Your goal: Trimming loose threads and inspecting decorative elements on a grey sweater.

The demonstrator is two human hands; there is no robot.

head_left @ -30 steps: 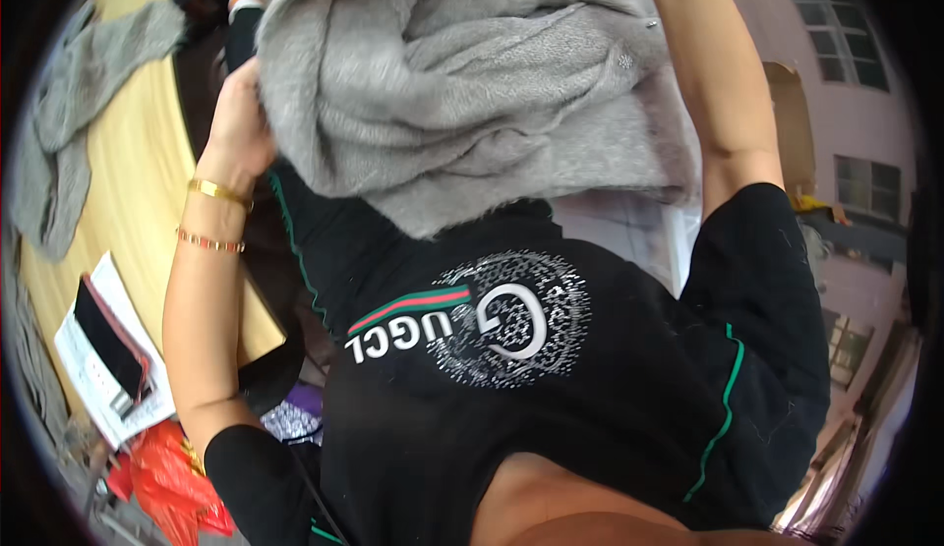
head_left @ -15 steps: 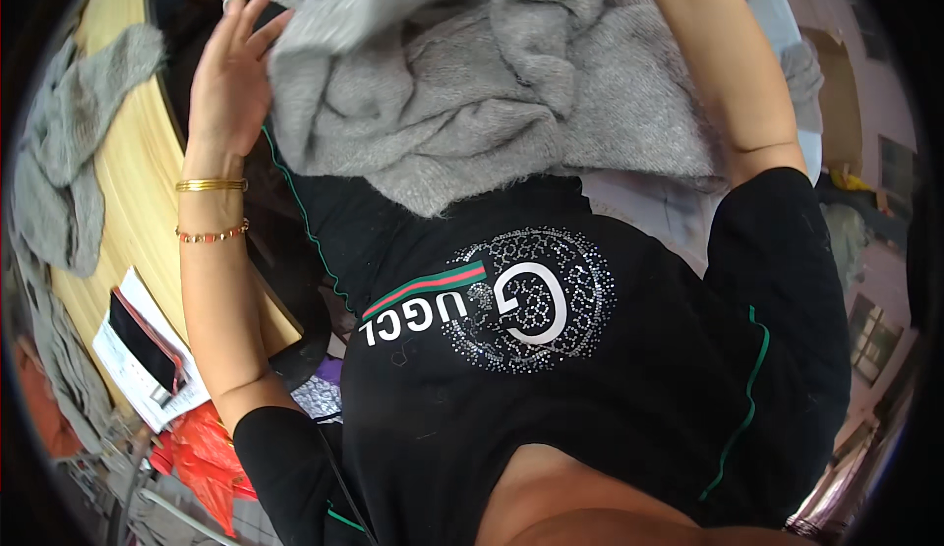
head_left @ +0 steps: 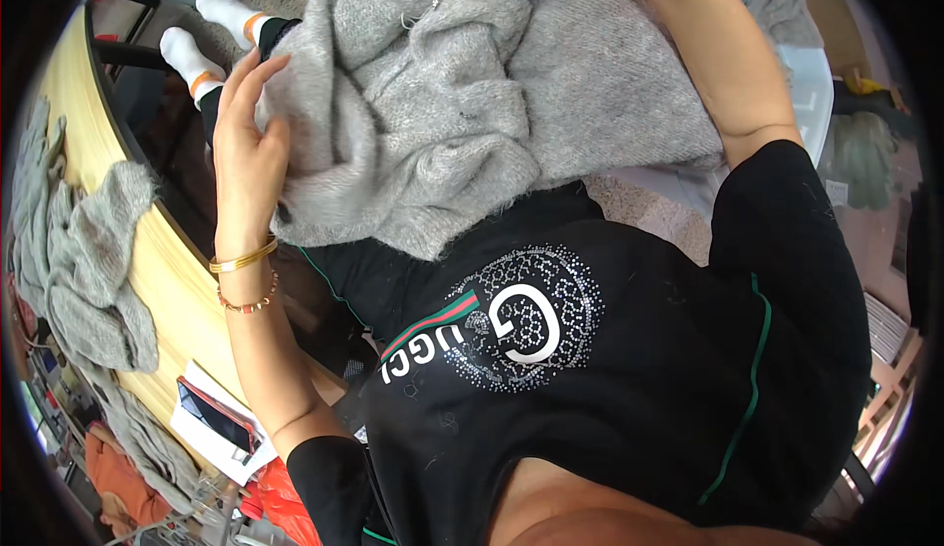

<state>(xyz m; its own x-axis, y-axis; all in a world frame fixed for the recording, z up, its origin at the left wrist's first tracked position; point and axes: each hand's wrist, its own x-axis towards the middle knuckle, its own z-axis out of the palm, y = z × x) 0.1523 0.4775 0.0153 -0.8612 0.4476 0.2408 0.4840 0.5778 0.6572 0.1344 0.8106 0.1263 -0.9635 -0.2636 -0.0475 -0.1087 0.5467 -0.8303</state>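
Handling a grey knit garment (head_left: 590,84) bunched over the lap

Holding the left hand (head_left: 246,158) at the garment's left edge, thumb and fingers spread apart; cannot tell whether touching the fabric. Reaching past the upper edge of view with the right forearm (head_left: 733,55); cannot tell whether gripping with the right hand, out of sight there. Wearing gold bangles (head_left: 244,261) and a beaded bracelet (head_left: 251,306) on the left wrist. Seeing, to the left, more grey knit pieces (head_left: 108,271) on a pale wooden bench (head_left: 177,271), plus a phone (head_left: 216,418) on white paper (head_left: 202,443).
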